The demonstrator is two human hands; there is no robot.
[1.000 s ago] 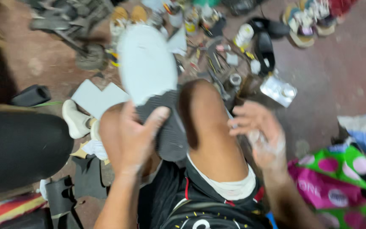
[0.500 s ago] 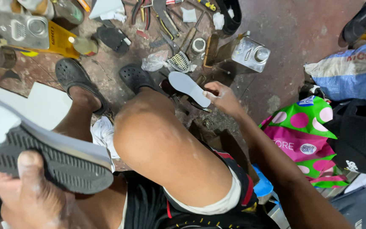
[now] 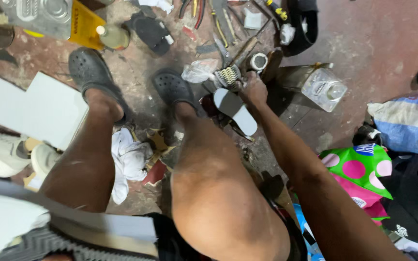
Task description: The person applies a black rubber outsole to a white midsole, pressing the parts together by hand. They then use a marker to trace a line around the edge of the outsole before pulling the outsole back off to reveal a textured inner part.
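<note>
A pale grey insole (image 3: 235, 111) is shown against the reddish-brown floor (image 3: 373, 43). Dark grey clogs (image 3: 90, 72) are worn. A green bag (image 3: 359, 166) is patterned with pink dots; a yellow-labelled tin (image 3: 68, 19) is seen.

Left hand out of frame; white shoe (image 3: 35, 227) cropped at bottom edge.

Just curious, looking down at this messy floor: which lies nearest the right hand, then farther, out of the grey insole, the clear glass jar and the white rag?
From the right hand:
1. Grey insole, touching it, just below.
2. Clear glass jar, to its right.
3. White rag, between the legs.
</note>
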